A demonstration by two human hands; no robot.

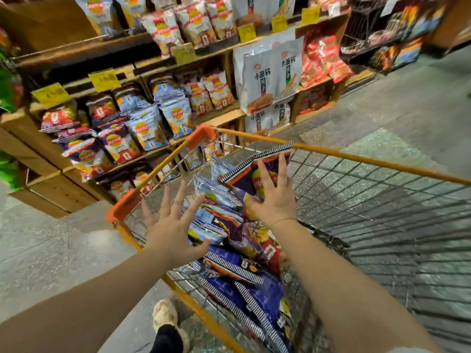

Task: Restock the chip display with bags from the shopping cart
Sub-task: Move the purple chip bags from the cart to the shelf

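Head view: splayed hands (224, 212) over crinkly foil chip bags (224, 200), wire-mesh cart (369, 200).

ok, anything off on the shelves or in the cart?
Nothing damaged or spilled. The chip bags in the shopping cart lie in a loose jumble, and the purple bags on the lower display shelf lean forward unevenly. Both hands, left and right, are spread open over the cart.

Two hands (173, 220), one cart (356, 159), five yellow price tags (104, 79).
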